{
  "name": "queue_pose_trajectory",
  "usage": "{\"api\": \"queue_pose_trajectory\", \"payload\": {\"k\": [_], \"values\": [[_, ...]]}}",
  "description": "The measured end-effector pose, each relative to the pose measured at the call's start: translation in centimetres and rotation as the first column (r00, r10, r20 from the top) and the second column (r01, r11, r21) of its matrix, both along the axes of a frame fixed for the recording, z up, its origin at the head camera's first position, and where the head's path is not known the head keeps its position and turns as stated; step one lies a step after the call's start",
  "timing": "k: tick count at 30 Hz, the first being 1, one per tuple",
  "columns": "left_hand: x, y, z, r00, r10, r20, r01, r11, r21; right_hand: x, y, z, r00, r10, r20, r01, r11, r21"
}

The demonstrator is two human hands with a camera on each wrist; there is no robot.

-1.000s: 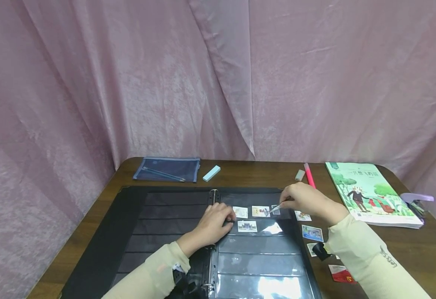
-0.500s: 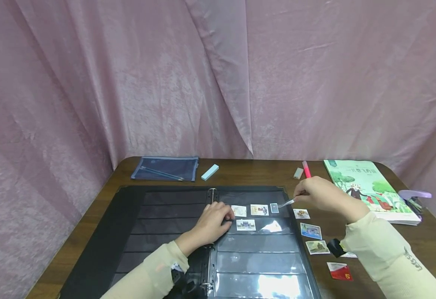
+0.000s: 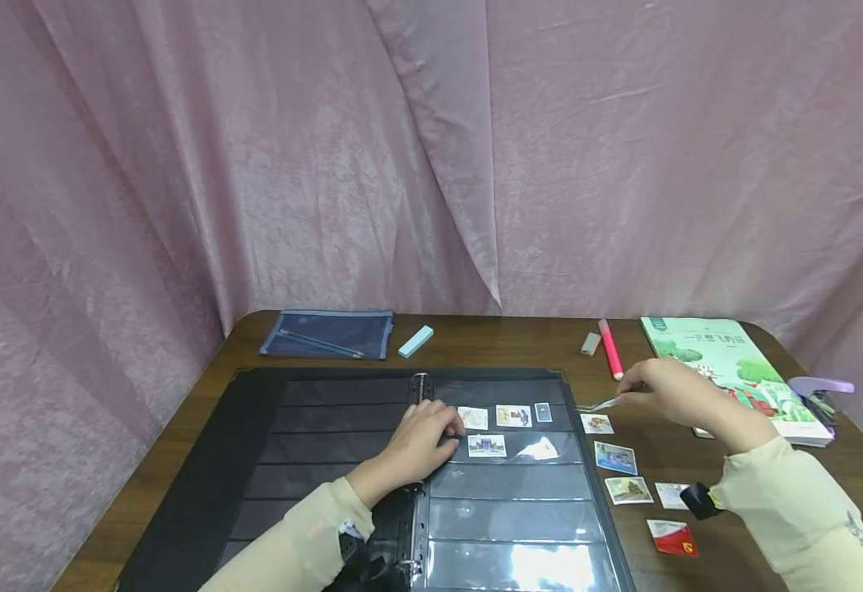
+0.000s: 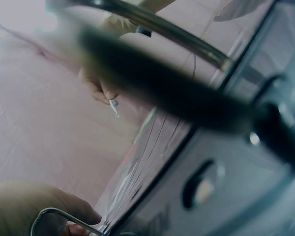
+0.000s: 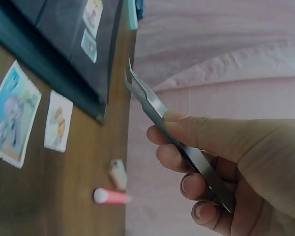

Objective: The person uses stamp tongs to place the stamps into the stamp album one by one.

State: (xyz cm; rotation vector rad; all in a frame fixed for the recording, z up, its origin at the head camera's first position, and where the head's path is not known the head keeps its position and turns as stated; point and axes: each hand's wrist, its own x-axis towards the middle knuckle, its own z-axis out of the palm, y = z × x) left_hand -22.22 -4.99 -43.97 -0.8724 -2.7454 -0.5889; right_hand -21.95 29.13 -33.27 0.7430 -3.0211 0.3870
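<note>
Across from me, pink drapes back a brown wooden table, where a black album lies open beside loose stamps. The right hand pinches curved tweezers, tips slightly parted, seemingly above the table. The left hand, fingers relaxed, rests on the album.

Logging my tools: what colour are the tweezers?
Tweezers: silvery grey, clearest in right wrist view.

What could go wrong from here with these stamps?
The tweezers in the right hand have fine, pointed tips that could crease or pierce a stamp. In the head view, a pale loose stamp shows right beside the right wrist's camera, so the arm might brush it aside. Glare on the album page may hide pocket edges.
</note>
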Motion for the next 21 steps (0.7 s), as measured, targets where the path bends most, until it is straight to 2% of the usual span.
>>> {"api": "queue_pose_trajectory", "payload": {"k": [21], "values": [[0.1, -0.1, 0.1, 1.0, -0.008, -0.001, 0.008, 1.0, 0.003, -0.4, 4.2, -4.1, 0.991, -0.134, 0.03, 0.133, 0.99, 0.037]]}}
